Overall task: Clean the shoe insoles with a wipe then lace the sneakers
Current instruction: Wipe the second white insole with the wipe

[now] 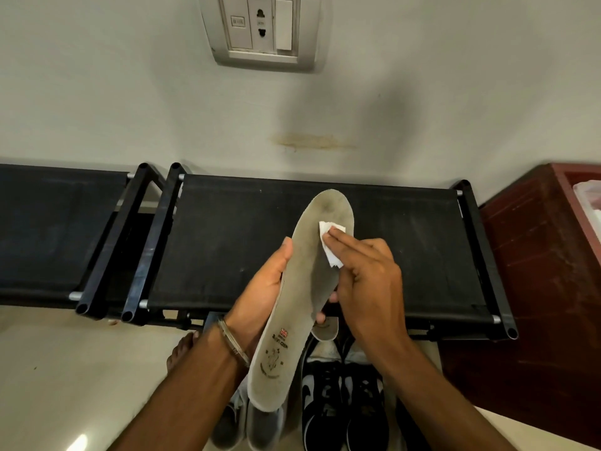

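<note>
Pale wall with socket plate [265, 30]; black fabric rack [227, 242] below it.

Insole [302, 307]: held over the rack, toe toward the wall, left hand [260, 294] gripping its edge, thumb on top.

Wipe [328, 242]: on the insole's forefoot, pressed flat by the right hand [367, 281], fingers [341, 240] straight and together.

Sneakers [344, 395]: on the floor below the insole.

Risk: the thin insole may flex or slip under hard rubbing; the small wipe may bunch.

Hidden: left fingertips mostly; second insole [327, 330] largely covered; laces not discernible.

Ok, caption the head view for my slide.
Left hand holds a grey insole while right hand presses a white wipe on it.
</note>
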Motion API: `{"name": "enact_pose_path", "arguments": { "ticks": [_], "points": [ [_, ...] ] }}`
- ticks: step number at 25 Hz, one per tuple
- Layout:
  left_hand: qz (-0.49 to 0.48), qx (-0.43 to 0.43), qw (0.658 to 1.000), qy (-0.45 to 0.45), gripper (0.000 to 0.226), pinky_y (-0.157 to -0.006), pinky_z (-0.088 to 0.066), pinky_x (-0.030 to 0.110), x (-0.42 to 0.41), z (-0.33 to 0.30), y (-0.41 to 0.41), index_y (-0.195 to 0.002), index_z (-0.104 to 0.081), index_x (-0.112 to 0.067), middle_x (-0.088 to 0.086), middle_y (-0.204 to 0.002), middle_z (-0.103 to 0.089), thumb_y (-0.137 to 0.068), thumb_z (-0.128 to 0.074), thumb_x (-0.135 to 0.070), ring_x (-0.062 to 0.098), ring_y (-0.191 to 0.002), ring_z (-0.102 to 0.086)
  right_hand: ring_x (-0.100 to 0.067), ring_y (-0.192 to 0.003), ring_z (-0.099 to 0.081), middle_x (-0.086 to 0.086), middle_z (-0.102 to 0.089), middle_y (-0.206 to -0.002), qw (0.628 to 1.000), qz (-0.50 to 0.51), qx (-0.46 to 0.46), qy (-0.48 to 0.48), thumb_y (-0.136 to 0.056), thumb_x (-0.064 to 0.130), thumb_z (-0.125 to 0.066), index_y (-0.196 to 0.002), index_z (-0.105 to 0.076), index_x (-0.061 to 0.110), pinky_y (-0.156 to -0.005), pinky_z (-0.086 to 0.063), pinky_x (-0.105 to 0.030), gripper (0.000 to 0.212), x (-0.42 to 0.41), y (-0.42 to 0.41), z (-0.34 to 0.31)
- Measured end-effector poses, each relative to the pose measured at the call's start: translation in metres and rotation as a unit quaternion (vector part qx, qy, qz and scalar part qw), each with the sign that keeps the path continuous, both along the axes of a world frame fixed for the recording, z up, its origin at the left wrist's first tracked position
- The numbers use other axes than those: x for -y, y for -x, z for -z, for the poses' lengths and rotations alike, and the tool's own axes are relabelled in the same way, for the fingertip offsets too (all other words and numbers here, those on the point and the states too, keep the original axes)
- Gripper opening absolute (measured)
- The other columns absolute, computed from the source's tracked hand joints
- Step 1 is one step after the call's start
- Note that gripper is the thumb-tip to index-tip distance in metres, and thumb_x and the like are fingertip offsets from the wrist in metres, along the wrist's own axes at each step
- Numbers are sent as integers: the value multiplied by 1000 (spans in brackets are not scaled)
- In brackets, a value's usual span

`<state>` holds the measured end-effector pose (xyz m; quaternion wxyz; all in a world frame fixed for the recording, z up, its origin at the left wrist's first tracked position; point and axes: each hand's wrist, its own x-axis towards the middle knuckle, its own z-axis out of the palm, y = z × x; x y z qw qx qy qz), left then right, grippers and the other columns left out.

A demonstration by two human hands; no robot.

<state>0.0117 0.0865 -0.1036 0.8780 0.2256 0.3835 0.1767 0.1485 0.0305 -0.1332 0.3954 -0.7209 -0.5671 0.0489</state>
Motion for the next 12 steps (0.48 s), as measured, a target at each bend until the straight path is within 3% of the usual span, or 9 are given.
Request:
{"name": "enact_pose_path", "arguments": {
  "ticks": [4,7,9,12],
  "points": [
    [14,36,999,4,64,-79,-45,39,3,0,-4,-126,-63,-17,17,-113,-63,-89,-36,-62,30,-95,-56,-7,-108,-57,-1,-65,-123,997,-64,-18,-39,-88,5,-59,-119,-70,8,-98,-44,-10,33,0,17,-13],
    [59,7,997,-47,68,-60,-50,33,4,6,-4,-130,-58,-15,16,-107,-64,-94,-30,-66,25,-82,-60,-9,-106,-55,5,-63,-127,1000,-1,-23,-14,-83,-9,-65,-122,-69,12,-96,-43,-7,44,-4,-7,-8],
    [76,5,996,-47,68,-59,-50,32,4,7,-4,-132,-57,-15,15,-107,-65,-95,-29,-66,24,-80,-60,-7,-105,-55,9,-62,-126,999,19,-35,-14,-83,-10,-63,-121,-69,12,-93,-47,-8,45,-2,-10,-9],
    [16,33,999,28,62,-84,-53,40,3,3,-2,-130,-59,-13,13,-111,-69,-94,-38,-59,27,-97,-65,-9,-110,-58,1,-67,-124,997,-64,-31,-27,-84,-2,-59,-118,-71,11,-98,-47,-14,38,4,19,-14]
  ]
}}
